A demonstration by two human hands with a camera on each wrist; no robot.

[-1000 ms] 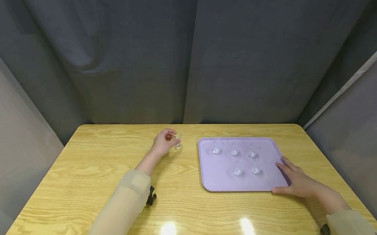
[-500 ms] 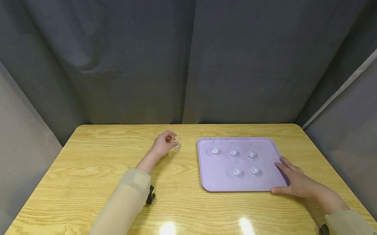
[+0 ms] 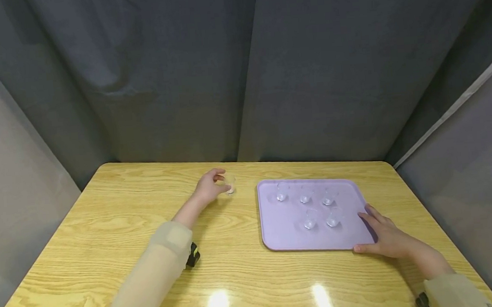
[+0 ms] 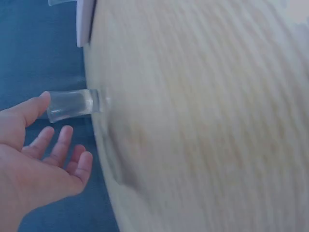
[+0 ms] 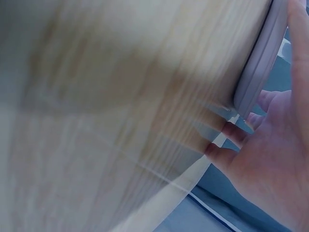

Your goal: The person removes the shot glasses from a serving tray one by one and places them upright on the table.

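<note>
A small clear glass [image 3: 230,183] [image 4: 72,105] stands on the wooden table [image 3: 105,241] just left of a lilac tray [image 3: 287,232]. My left hand [image 3: 212,185] [image 4: 53,130] lies beside it with loose, spread fingers. The thumb tip touches the glass, and the other fingers are off it. Several more small clear glasses [image 3: 305,198] stand on the tray in two rows. My right hand [image 3: 382,236] [image 5: 270,159] rests against the tray's front right corner [image 5: 263,63], fingers straight along the right rim and thumb by the front edge.
Dark grey curtains [image 3: 240,77] close off the back of the table, and grey panels stand on both sides. The tray's corner [image 4: 84,19] shows just beyond the glass in the left wrist view. Bare wood lies to the left and in front.
My left hand gripped the glass and tipped it slightly. Now the glass stands on the table and the fingers have come off it. The right hand and tray have stayed put.
</note>
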